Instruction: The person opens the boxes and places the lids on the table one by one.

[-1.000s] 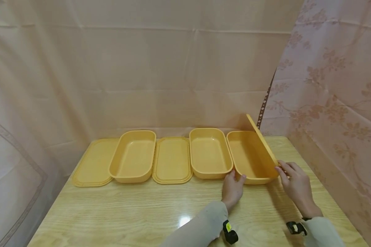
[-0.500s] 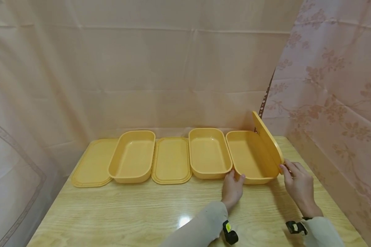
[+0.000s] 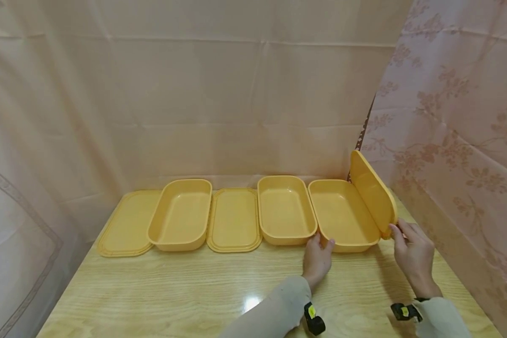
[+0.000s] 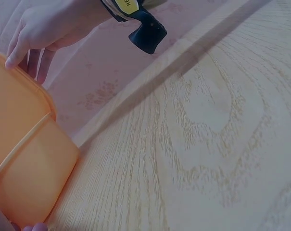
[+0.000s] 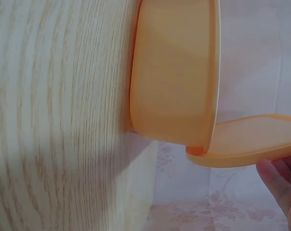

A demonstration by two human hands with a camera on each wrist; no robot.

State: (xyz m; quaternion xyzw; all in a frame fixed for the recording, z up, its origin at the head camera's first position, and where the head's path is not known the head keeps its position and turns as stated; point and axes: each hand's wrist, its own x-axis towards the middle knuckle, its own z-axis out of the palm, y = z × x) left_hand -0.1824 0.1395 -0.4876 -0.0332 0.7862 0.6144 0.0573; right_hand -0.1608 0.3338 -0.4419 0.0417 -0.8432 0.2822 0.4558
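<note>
A yellow food container [image 3: 350, 248] stands at the right end of the row in the head view. Its matching lid [image 3: 372, 195] rises from the right rim, leaning outward to the right. My right hand [image 3: 415, 256] pinches the lid's near corner between thumb and fingers; the right wrist view shows that hand [image 5: 284, 185] on the lid's edge [image 5: 236, 160]. At the container's near left corner, my left hand [image 3: 317, 260] grips the wall. The left wrist view catches only its fingertips [image 4: 38, 226] low on the container wall [image 4: 42, 168].
To the left, another yellow container [image 3: 287, 240] sits close beside. Further along lie a flat lid [image 3: 235, 220], a third container [image 3: 180, 245] and a second flat lid [image 3: 128, 223]. The wooden table [image 3: 173, 291] meets a beige curtain [image 3: 194, 94] behind and a floral cloth [image 3: 460, 141] at right.
The right hand has moved right, tilting the lid further outward from the container, so more of the inside shows. The left hand has stayed in place.
</note>
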